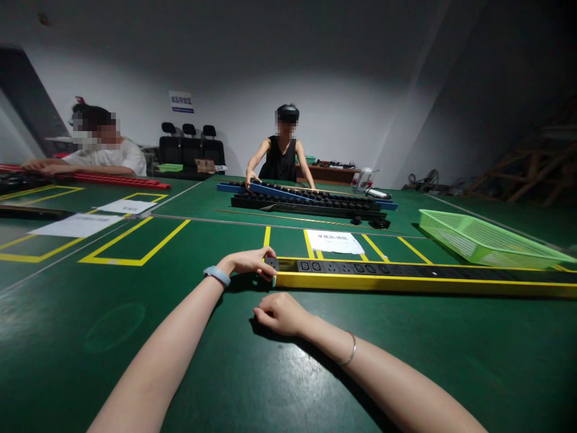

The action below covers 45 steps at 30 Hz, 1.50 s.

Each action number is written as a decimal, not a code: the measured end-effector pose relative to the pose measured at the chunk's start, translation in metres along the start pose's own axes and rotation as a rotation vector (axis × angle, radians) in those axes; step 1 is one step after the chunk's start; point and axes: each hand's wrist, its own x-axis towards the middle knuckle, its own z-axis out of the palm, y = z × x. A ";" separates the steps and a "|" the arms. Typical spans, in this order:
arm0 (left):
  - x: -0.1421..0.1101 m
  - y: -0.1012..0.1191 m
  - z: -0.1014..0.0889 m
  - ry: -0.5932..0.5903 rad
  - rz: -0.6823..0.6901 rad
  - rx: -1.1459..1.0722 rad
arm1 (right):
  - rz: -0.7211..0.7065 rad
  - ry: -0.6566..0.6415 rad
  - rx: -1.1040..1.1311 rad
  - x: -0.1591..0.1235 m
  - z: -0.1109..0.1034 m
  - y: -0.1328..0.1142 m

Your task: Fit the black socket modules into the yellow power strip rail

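Note:
A long yellow power strip (424, 281) with a black row of sockets lies across the green table (112, 325), running off to the right. My left hand (250, 263) grips its left end, fingers curled over the black end cap (271, 263). My right hand (280, 313) rests on the table just in front of that end, fingers curled in a loose fist with nothing visible in it. A blue band sits on my left wrist, a thin bracelet on my right.
A green plastic basket (487, 242) sits at the right. A white paper (334, 242) lies behind the strip. A person opposite handles blue and black strips (311, 201). Another person sits far left by red strips (117, 179). Yellow tape boxes mark the table.

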 end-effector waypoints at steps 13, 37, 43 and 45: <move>0.004 -0.012 -0.005 -0.039 -0.033 -0.299 | 0.000 -0.015 -0.006 0.000 0.000 -0.001; 0.020 -0.027 0.003 0.039 -0.050 -0.372 | 0.026 0.000 -0.016 0.000 -0.001 0.000; 0.023 -0.025 0.006 0.048 -0.107 -0.410 | 0.046 0.032 -0.087 -0.001 -0.001 -0.006; 0.021 -0.021 0.008 0.043 -0.122 -0.406 | 0.043 0.055 -0.128 -0.002 -0.001 -0.007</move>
